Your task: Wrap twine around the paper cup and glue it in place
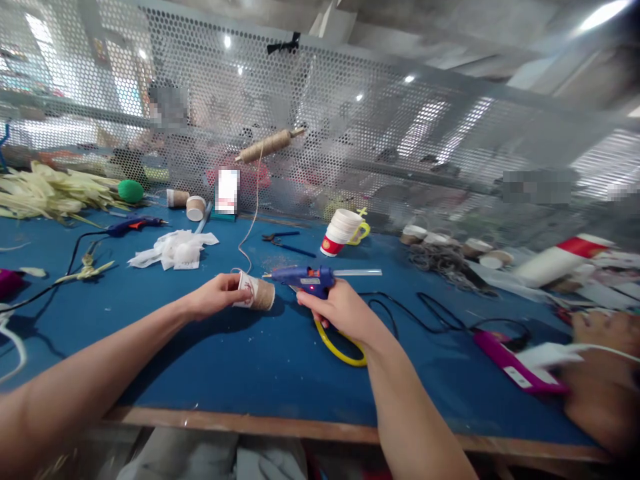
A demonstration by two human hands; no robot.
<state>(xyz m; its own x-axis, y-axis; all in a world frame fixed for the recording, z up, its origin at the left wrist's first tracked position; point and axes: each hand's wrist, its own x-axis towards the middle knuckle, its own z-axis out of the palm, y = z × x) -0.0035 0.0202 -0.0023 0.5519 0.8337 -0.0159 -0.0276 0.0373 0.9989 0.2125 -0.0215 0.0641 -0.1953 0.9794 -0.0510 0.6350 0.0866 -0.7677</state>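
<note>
Head view: the left hand point(217, 295) grips a small paper cup point(256, 292) lying on its side just above the blue table point(240, 360), fingers closed around the white rim end while the far part is wrapped in brown twine. A strand of twine point(254, 213) runs up from the cup to a twine spool point(270, 145) hung on the perforated screen point(350, 133). The right hand point(340, 310) is clamped on the grip of a blue glue gun point(310, 280), nozzle pointing at the cup and almost touching it; a clear glue stick point(357, 272) projects from the rear.

Handling judgement: the cup appears light and thin-walled, and likely crushes under a hard squeeze. Hold it at the bare rim end, clear of the wrapped zone. The twine is soft and limp and needs tension to lie flat. The gun body is rigid; its nozzle and fresh glue are probably hot, so keep fingers behind the handle.

Yellow-handled scissors point(340, 347) lie under the right wrist. Stacked cups point(345, 230) stand further back.
</note>
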